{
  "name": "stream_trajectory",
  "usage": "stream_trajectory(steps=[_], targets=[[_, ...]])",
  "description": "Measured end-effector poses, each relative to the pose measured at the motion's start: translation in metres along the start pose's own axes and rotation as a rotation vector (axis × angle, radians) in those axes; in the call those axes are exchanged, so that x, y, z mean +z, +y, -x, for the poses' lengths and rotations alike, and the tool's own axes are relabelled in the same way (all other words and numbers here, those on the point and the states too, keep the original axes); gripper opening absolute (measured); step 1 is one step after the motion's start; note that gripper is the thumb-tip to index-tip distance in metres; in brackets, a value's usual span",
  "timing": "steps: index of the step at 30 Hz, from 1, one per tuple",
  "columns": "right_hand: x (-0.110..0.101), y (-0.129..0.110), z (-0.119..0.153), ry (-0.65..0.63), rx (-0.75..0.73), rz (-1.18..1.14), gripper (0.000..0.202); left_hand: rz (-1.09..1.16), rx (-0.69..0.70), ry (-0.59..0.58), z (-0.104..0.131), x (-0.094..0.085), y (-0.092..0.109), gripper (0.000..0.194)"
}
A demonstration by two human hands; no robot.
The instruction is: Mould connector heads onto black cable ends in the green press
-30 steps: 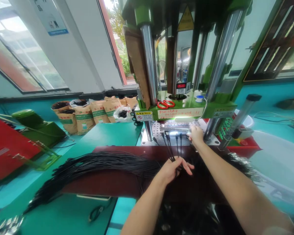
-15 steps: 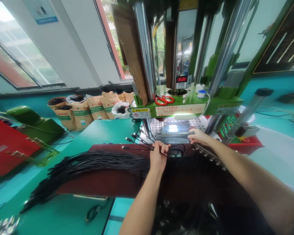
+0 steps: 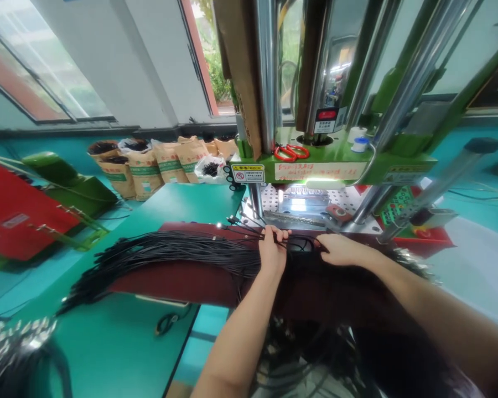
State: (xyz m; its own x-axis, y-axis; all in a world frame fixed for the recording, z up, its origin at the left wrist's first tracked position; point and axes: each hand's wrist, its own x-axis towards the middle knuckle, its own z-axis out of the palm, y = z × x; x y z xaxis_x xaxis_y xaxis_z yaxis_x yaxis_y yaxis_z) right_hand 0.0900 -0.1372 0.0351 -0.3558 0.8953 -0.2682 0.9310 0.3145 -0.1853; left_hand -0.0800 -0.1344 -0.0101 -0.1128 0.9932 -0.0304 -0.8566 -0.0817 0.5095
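Several black cables with small connector ends pass through my left hand [image 3: 274, 249], whose fingers are closed round them above the dark red board [image 3: 170, 276]. My right hand [image 3: 340, 249] is just to the right, its fingers closed at the looped part of the black cables [image 3: 301, 243]. A long bundle of black cables [image 3: 182, 249] lies across the board to the left of my hands. Behind them, a metal strip [image 3: 294, 219] lies at the front of the lit press bed [image 3: 302, 200].
The green press [image 3: 406, 165] rises ahead, with red-handled scissors [image 3: 291, 153] and a spool [image 3: 359, 145] on it. Filled paper sacks [image 3: 145, 174] stand at the back left. More cables [image 3: 20, 354] lie at the lower left; a red control box [image 3: 427, 235] is at the right.
My right hand has left the metal strip at the press bed and come down to the cables. The view has shifted; my left hand still holds the cables.
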Motion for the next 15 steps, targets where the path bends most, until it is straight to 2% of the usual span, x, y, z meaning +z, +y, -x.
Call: stream_trajectory(steps=[2,5,11,15], targets=[[-0.001,-0.004,0.013,-0.036,-0.008,0.003,0.026,0.052,0.024,0.108,-0.003,0.004,-0.003,0.025],[0.001,-0.01,0.017,-0.059,0.026,0.04,0.039,0.094,0.051,0.209,-0.006,0.012,-0.005,0.025],[0.021,-0.024,0.006,-0.049,0.011,0.202,0.043,0.058,0.124,0.225,-0.006,0.025,-0.008,0.027],[0.031,-0.031,-0.001,0.005,0.025,0.24,0.033,0.038,0.133,0.238,-0.01,0.03,-0.013,0.027]])
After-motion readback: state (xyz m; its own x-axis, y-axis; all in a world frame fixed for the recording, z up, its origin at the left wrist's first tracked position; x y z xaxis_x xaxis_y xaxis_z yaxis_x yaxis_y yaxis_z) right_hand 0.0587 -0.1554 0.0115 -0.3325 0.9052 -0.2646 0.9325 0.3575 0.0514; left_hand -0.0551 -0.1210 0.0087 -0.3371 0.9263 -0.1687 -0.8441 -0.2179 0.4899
